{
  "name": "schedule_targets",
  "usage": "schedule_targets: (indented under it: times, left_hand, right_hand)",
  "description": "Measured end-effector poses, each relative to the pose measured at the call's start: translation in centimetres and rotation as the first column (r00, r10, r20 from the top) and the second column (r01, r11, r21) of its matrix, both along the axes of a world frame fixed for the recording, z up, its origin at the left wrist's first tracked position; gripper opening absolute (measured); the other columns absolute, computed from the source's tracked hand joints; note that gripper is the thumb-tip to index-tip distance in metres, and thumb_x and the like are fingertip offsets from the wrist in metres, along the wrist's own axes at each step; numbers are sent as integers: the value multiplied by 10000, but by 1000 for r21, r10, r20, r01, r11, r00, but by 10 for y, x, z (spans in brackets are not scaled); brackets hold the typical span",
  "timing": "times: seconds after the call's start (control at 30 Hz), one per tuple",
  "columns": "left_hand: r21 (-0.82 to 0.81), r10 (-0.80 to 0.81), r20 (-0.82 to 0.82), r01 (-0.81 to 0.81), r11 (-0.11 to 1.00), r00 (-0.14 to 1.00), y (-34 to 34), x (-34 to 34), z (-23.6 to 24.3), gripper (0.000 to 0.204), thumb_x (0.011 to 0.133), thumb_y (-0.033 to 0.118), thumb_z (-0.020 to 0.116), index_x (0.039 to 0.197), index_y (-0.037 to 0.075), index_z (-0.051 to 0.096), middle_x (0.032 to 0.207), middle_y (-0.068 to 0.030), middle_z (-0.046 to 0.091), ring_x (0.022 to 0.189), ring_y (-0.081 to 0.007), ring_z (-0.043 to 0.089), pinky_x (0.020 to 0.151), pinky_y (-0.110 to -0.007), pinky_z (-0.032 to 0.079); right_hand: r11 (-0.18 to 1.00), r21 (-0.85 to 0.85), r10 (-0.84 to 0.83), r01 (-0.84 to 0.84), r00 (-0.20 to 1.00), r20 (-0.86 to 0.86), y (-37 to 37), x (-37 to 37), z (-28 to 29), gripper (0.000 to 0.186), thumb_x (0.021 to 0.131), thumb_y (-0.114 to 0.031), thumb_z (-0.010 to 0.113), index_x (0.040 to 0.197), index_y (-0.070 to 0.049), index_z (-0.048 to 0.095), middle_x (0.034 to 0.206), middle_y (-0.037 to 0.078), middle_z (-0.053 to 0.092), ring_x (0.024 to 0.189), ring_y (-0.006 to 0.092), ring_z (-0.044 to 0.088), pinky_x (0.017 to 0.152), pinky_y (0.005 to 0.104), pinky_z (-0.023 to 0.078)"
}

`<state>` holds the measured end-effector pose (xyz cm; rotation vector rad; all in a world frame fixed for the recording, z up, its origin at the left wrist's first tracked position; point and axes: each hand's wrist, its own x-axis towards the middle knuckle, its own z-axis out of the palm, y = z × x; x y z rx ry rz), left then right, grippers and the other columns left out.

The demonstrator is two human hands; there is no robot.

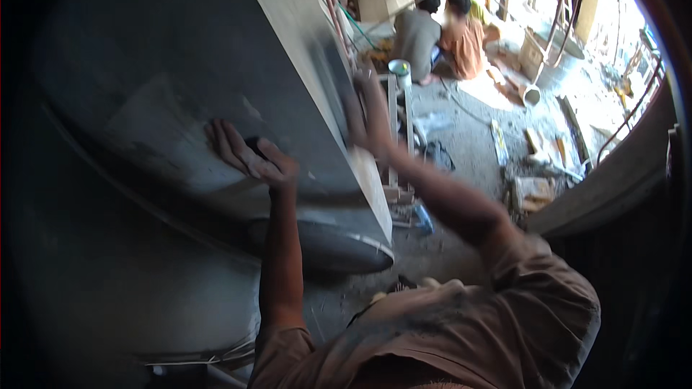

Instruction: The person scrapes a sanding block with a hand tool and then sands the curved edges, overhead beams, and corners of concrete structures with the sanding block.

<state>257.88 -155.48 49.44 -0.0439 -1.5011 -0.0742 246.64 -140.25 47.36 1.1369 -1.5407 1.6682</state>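
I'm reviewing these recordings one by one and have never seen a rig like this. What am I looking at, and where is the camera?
There is no machine here: these are a person's bare hands. The one picture comes from a wide fisheye camera on the person's head, looking down, so edges bend and the corners go dark. The forearms come up from below. The left hand is at a grey panel with pale smears; something dark shows between thumb and fingers, too unclear to name. The right hand, blurred, seems to grip a flat tool by the panel's pale side. Beyond, a bucket stands near co-workers low on a littered floor.
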Motion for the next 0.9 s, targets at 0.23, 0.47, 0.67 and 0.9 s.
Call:
schedule_targets:
  times: [0.23, 0.47, 0.67, 0.9]
  left_hand:
    - [-78, 29, 67, -23, 997, 997, -7, 3, 6, 537, 1018, 222, 392, 1442, -104, 346, 1465, -302, 329, 1385, -467, 304, 1128, -605, 225]
    - [7, 22, 51, -22, 1000, 998, 1, 5, -1, 560, 1041, 292, 349, 1427, -114, 364, 1454, -307, 338, 1375, -468, 310, 1124, -592, 235]
    - [-85, 135, 93, -128, 988, 986, -21, 1, -13, 560, 1044, 279, 329, 1419, -136, 350, 1448, -335, 341, 1338, -476, 334, 1112, -584, 235]
    - [-68, 251, 146, -244, 967, 957, 10, -2, 12, 617, 1045, 327, 266, 1425, -156, 317, 1413, -369, 347, 1286, -471, 365, 1095, -571, 256]
  right_hand:
    - [946, -318, -26, -61, 965, -261, -5, 2, 167, 185, 944, -133, 525, 1067, -3, 573, 913, 235, 584, 894, 378, 579, 826, 478, 470]
    - [910, 310, -76, -277, 622, 779, 61, 79, -268, 472, 979, -85, 490, 1429, 16, 389, 1415, 288, 443, 1352, 382, 425, 1120, 430, 314]
    - [996, -64, -77, 66, 976, -203, 10, -22, 24, 277, 918, -222, 604, 1086, -3, 574, 960, 198, 570, 925, 389, 562, 813, 471, 460]
    - [978, 188, -164, 90, 890, 426, 35, 37, -247, 355, 953, -88, 519, 1295, 7, 496, 1184, 273, 536, 1115, 412, 535, 989, 450, 411]
